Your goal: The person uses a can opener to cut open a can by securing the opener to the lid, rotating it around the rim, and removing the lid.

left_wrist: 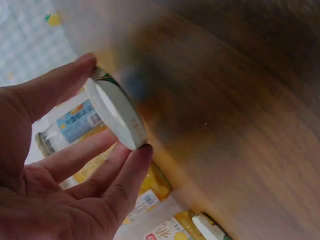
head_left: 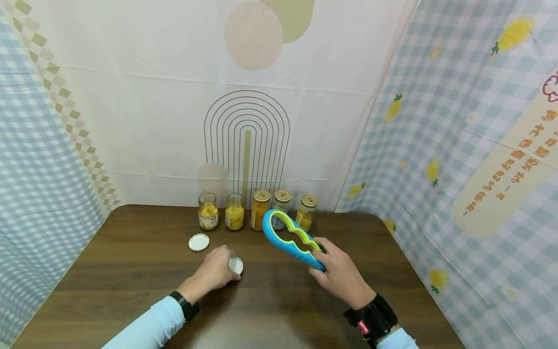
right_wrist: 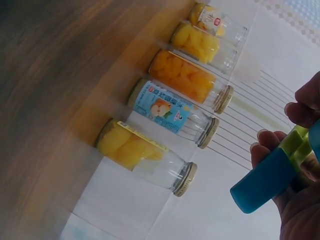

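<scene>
Head cam view of a person's two hands over a dark brown wood table point(head_left: 144, 271). The L hand point(head_left: 214, 267) is partly closed, pinching a white-lined jar lid point(head_left: 236, 266) by its rim btw. thumb and fingertips; the lid is tilted on edge w/ its pale inside showing. It seems to be held just above the tabletop, tho the L wrist view is blurry there. A second lid point(head_left: 198, 242) lies flat on the table nearby, white inside up, beyond the L hand and in front of the leftmost jar.

The R hand point(head_left: 342, 274) has its fingers curled round the handle end of a jar opener point(head_left: 296, 252) (blue outside, lime-green scalloped inside). The opener is raised off the table, its wide loop pointing up and to the L, overlapping the R-hand jars in the head view.

Five glass jars stand upright in a row along the far edge. From L to R: first jar point(head_left: 208, 213) and second jar point(head_left: 235, 215), both lidless w/ yellow fruit; third jar point(head_left: 259, 213), orange fruit; fourth jar point(head_left: 281, 204), blue label; fifth jar point(head_left: 306, 213), yellow fruit. The last three wear gold lids.

Behind them hangs a white cloth point(head_left: 152, 121) w/ a printed line arch; blue check cloth point(head_left: 436, 97) hangs at R.
</scene>
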Demonstrator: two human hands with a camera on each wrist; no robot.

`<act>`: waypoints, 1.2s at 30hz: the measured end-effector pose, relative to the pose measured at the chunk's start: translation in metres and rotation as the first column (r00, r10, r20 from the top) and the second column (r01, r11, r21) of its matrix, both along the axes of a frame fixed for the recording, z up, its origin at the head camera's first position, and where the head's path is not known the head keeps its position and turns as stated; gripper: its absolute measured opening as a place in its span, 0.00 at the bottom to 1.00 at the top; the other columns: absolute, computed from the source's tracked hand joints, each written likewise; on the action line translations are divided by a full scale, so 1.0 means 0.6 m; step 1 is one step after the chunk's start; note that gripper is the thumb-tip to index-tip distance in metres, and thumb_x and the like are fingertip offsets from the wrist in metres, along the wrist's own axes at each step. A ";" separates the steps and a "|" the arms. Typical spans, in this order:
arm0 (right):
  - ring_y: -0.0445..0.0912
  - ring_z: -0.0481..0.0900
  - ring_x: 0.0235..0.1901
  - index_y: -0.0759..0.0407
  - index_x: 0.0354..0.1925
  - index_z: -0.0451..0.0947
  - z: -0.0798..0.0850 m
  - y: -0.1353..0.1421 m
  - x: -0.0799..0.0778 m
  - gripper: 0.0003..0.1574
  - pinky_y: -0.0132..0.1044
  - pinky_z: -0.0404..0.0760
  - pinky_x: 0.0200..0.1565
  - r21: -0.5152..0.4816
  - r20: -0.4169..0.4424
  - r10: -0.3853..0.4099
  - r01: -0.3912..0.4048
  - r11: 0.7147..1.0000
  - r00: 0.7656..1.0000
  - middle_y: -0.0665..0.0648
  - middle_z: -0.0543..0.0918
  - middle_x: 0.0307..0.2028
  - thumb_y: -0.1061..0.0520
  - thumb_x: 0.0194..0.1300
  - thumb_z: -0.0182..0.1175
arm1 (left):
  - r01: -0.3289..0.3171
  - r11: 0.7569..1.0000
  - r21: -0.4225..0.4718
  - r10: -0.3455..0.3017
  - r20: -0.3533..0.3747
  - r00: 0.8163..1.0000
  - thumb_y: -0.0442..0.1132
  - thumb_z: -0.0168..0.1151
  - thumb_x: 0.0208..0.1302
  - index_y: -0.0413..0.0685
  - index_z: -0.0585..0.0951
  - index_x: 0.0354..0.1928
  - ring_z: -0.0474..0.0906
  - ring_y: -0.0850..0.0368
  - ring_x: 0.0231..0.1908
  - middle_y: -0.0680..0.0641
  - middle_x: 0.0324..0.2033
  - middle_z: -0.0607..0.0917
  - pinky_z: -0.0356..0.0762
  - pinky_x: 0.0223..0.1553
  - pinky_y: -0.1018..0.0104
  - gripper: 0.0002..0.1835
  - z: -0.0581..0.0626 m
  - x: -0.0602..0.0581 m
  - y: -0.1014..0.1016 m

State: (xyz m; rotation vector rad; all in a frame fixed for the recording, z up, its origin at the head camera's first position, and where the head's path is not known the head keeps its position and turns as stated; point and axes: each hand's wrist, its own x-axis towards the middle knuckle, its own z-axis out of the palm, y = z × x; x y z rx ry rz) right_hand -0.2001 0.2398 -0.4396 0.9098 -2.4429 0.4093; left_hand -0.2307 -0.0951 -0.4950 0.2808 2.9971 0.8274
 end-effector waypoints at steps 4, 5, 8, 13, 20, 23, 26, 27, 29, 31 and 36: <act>0.39 0.74 0.37 0.47 0.31 0.77 0.004 -0.001 0.003 0.14 0.31 0.74 0.39 -0.009 -0.005 0.009 -0.009 1.000 1.000 0.60 0.84 0.57 0.60 0.62 0.73 | 0.021 0.999 -0.032 -0.020 0.005 1.000 0.39 0.89 0.46 0.32 0.88 0.50 0.82 0.45 0.44 0.39 0.43 0.85 0.84 0.48 0.47 0.29 -0.007 0.000 0.000; 0.39 0.74 0.38 0.47 0.31 0.77 0.005 -0.001 0.003 0.14 0.31 0.74 0.39 -0.012 -0.005 0.010 -0.010 1.000 1.000 0.60 0.84 0.57 0.60 0.62 0.73 | 0.022 0.999 -0.036 -0.022 0.002 1.000 0.38 0.89 0.46 0.31 0.88 0.51 0.82 0.46 0.44 0.39 0.43 0.85 0.84 0.47 0.47 0.29 -0.008 0.000 0.000; 0.39 0.74 0.38 0.47 0.30 0.77 0.005 -0.002 0.003 0.14 0.31 0.73 0.39 -0.020 -0.006 0.016 -0.016 1.000 1.000 0.59 0.84 0.57 0.60 0.62 0.73 | 0.019 0.999 -0.041 -0.020 -0.018 1.000 0.37 0.89 0.46 0.30 0.88 0.49 0.81 0.46 0.42 0.38 0.42 0.83 0.84 0.45 0.47 0.29 -0.009 0.003 0.001; 0.38 0.72 0.36 0.47 0.29 0.76 -0.002 -0.004 0.001 0.16 0.30 0.71 0.38 -0.022 -0.020 0.021 -0.022 1.000 1.000 0.60 0.84 0.56 0.61 0.61 0.74 | 0.033 0.997 -0.066 -0.037 -0.047 0.998 0.38 0.88 0.48 0.31 0.89 0.48 0.82 0.44 0.41 0.39 0.41 0.84 0.84 0.44 0.46 0.26 -0.018 0.000 0.003; 0.38 0.72 0.36 0.46 0.29 0.76 -0.012 -0.006 0.000 0.16 0.29 0.70 0.38 0.004 -0.034 0.022 -0.022 1.000 0.999 0.60 0.85 0.56 0.61 0.60 0.74 | 0.010 0.998 -0.059 -0.011 -0.018 1.000 0.37 0.88 0.48 0.30 0.88 0.50 0.83 0.42 0.43 0.38 0.42 0.84 0.85 0.48 0.47 0.28 -0.014 -0.005 0.003; 0.38 0.73 0.37 0.46 0.29 0.75 -0.013 -0.007 0.001 0.16 0.30 0.71 0.38 0.007 -0.013 0.017 -0.017 1.000 1.000 0.60 0.85 0.56 0.60 0.61 0.73 | 0.006 0.998 -0.066 -0.007 -0.016 1.000 0.38 0.88 0.49 0.31 0.88 0.51 0.83 0.42 0.44 0.38 0.43 0.84 0.85 0.48 0.47 0.29 -0.015 -0.010 0.003; 0.39 0.74 0.38 0.45 0.29 0.75 -0.012 -0.007 0.003 0.16 0.31 0.72 0.39 0.014 -0.005 0.010 -0.010 1.000 1.000 0.60 0.85 0.57 0.60 0.62 0.73 | -0.003 0.998 -0.056 0.002 -0.016 1.000 0.38 0.87 0.50 0.31 0.88 0.51 0.83 0.42 0.44 0.38 0.43 0.84 0.85 0.48 0.46 0.28 -0.021 -0.018 0.003; 0.39 0.75 0.38 0.45 0.29 0.75 -0.012 -0.007 0.003 0.16 0.31 0.72 0.39 0.016 -0.005 0.009 -0.009 1.000 1.000 0.60 0.85 0.57 0.60 0.62 0.73 | -0.009 0.999 -0.054 0.008 -0.017 1.000 0.39 0.87 0.50 0.32 0.88 0.51 0.83 0.42 0.44 0.38 0.43 0.83 0.85 0.48 0.46 0.27 -0.023 -0.022 0.002; 0.40 0.76 0.39 0.45 0.29 0.75 -0.012 -0.008 0.003 0.15 0.31 0.73 0.40 0.018 -0.009 0.012 -0.012 1.000 1.000 0.61 0.85 0.57 0.60 0.62 0.73 | -0.021 0.999 -0.046 0.020 -0.018 1.000 0.39 0.87 0.51 0.32 0.88 0.50 0.82 0.43 0.43 0.38 0.42 0.83 0.85 0.47 0.47 0.26 -0.025 -0.029 0.000; 0.40 0.76 0.39 0.46 0.30 0.75 -0.012 -0.008 0.003 0.15 0.31 0.73 0.40 0.020 -0.014 0.017 -0.017 1.000 1.000 0.61 0.85 0.57 0.60 0.62 0.73 | -0.029 0.998 -0.052 0.028 -0.021 0.999 0.39 0.87 0.51 0.32 0.89 0.48 0.82 0.43 0.42 0.38 0.41 0.82 0.85 0.46 0.47 0.25 -0.024 -0.038 -0.002; 0.40 0.75 0.39 0.47 0.30 0.77 -0.013 -0.007 0.000 0.14 0.31 0.72 0.39 0.015 -0.029 0.028 -0.028 1.000 0.999 0.63 0.85 0.57 0.60 0.61 0.74 | -0.044 0.996 -0.075 0.042 -0.024 0.999 0.40 0.86 0.52 0.33 0.88 0.46 0.82 0.44 0.41 0.38 0.40 0.83 0.85 0.47 0.48 0.23 -0.022 -0.062 0.001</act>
